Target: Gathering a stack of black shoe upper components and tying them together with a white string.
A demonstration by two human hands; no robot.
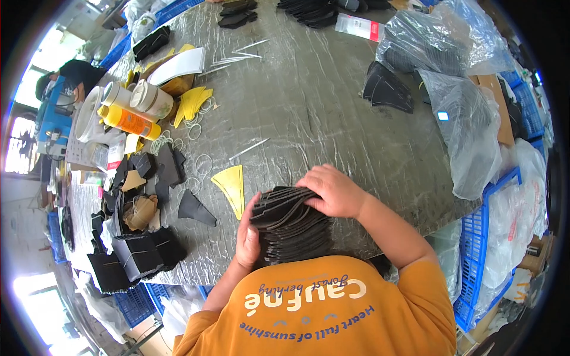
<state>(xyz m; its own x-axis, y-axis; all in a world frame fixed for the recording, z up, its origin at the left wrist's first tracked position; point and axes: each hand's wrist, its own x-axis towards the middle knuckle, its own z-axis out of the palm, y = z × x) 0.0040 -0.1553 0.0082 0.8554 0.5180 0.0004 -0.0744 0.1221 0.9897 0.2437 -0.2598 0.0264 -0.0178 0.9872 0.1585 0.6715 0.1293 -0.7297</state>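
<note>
A thick stack of black cut pieces (292,228), apparently fabric, is at the table's near edge, close to my body. Against its left side lies my left hand (248,237), with the thumb towards me and the fingers along the edges. My right hand (332,190) pinches the upper right corner of the top layers, thumb below and fingers curled over. The layers bow a little and fan out there. To the left of the stack lie a yellow fan-shaped template (230,188) and a single black piece (196,209).
A white marking stick (249,149) lies ahead. Bottles (129,121), rubber bands and scraps crowd the left side. Black stacks (142,255) stand at the near left. At the right are a black piece pile (387,89), plastic bags (463,124) and a blue crate (472,249).
</note>
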